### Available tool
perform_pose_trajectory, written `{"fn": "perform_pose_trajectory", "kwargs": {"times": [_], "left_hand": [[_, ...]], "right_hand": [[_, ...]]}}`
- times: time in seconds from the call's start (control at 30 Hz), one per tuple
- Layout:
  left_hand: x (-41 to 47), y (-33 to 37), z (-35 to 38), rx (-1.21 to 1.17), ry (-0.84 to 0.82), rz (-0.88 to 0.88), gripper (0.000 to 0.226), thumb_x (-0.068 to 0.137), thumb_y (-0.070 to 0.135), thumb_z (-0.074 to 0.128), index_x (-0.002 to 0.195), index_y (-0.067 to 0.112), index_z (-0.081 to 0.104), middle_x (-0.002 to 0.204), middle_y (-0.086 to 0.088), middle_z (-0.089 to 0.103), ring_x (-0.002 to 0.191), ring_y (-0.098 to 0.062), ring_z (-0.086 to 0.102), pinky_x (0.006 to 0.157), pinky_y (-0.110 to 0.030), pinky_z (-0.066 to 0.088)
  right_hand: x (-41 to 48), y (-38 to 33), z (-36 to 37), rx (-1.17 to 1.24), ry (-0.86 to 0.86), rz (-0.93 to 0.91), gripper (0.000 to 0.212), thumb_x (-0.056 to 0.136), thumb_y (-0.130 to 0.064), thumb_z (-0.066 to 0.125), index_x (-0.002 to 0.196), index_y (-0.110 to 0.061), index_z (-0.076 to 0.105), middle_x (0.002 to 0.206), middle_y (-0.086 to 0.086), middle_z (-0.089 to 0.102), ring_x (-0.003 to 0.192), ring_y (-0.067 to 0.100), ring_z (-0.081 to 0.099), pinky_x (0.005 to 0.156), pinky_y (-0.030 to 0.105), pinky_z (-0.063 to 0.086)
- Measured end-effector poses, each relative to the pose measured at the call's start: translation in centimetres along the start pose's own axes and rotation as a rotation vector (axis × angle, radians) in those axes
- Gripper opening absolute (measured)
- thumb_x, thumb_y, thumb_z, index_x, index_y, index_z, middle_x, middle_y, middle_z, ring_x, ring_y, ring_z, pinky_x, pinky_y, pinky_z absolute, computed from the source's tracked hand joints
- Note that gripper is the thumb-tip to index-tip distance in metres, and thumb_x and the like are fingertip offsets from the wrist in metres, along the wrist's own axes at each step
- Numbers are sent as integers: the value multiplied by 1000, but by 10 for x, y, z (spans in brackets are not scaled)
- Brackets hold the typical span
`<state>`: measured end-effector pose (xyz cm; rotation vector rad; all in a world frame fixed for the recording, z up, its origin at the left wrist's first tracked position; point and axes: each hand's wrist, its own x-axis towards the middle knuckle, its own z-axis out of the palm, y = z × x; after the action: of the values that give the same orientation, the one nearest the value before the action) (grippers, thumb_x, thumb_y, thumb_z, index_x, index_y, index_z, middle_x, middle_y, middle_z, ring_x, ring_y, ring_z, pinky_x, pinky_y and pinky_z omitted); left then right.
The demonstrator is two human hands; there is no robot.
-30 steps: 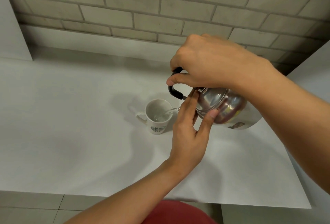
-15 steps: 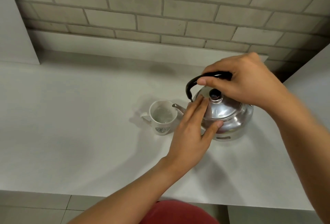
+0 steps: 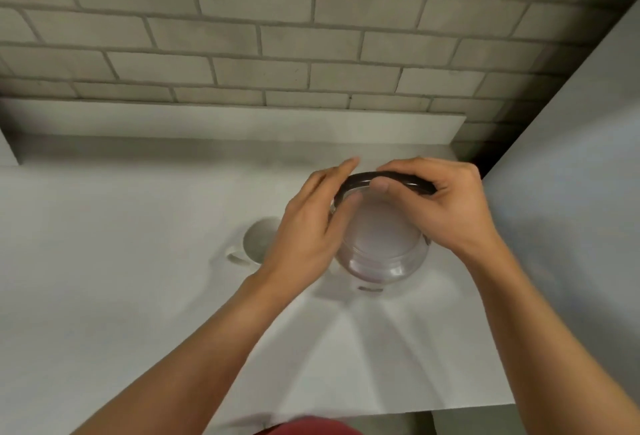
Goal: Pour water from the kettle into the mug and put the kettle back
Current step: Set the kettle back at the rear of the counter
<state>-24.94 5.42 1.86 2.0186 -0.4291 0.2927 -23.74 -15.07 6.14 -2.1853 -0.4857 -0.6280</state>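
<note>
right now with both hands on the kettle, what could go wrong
The mug stands close by the left hand; pulling that hand back carelessly could knock it over. The right hand grips the handle while the left lies against the kettle body, which may be hot.

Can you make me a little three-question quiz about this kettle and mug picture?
1. True or false: the kettle stands on the white counter.
2. Which of the hands grips the black handle? A) left hand B) right hand
3. Fill in: the white mug sits to the ____ of the kettle.

Key: 1 true; 2 B, while the left hand rests flat against the kettle's side; 3 left.
</note>
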Motion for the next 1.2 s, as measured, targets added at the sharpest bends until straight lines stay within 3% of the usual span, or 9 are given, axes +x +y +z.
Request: {"fn": "perform_pose_trajectory", "kwargs": {"times": [0.17,0.3,0.53,0.6,0.73,0.83,0.97,1.07,1.2], "left_hand": [[20,-1,-2,69,20,54,33,109,20,60,141,22,67,113,8,69,97,22,57,90,-1,39],[45,-11,-4,87,68,52,33,109,19,60,140,19,68,111,3,71,95,4,64,88,-3,41],[113,-51,-6,72,107,9,34,110,21,58,143,19,66,105,2,70,99,-18,70,93,-27,54],[135,-67,-4,85,101,13,35,110,20,58,144,17,65,106,1,71,100,-18,70,94,-21,52],[171,-100,8,6,80,-72,36,109,16,59,144,14,65,108,-8,74,104,-28,72,98,-35,55],[189,-123,16,20,71,-96,35,109,16,61,144,17,65,109,-9,73,104,-26,70,95,-21,50],[209,-142,23,34,57,-139,36,109,19,59,145,19,64,121,-5,72,107,-23,71,100,-25,52],[220,-153,29,65,74,-137,36,109,18,59,145,17,64,124,-2,70,107,-15,66,90,1,40],[229,-165,34,84,60,-139,35,109,17,60,144,17,65,122,4,67,109,-11,62,86,7,35]], "right_hand": [[5,11,2,4,-25,51,26,91,-44,75,106,-23,83,95,-17,79,91,-1,74,80,12,52],[17,38,4,-79,-120,85,43,102,-54,53,131,-27,71,103,-16,63,97,-1,63,84,7,41],[52,97,19,-112,-254,200,47,110,-54,31,149,-33,45,135,-13,62,121,5,57,95,21,41],[71,113,30,-91,-266,219,45,110,-51,31,146,-29,47,133,-8,66,117,12,61,90,24,42],[102,143,52,-115,-292,293,41,110,-44,33,138,-21,52,108,-6,68,100,22,65,77,30,43],[119,164,66,-93,-323,350,37,110,-43,34,133,-22,53,94,-12,64,85,14,63,70,28,43],[134,187,88,-84,-328,420,35,109,-42,34,134,-24,52,86,-19,58,81,1,59,65,22,42],[140,200,102,-51,-317,455,33,109,-38,36,134,-23,52,90,-16,60,84,10,62,71,27,44],[146,212,111,-45,-314,465,33,110,-36,38,135,-21,53,102,-1,67,93,23,66,80,36,51]]}}
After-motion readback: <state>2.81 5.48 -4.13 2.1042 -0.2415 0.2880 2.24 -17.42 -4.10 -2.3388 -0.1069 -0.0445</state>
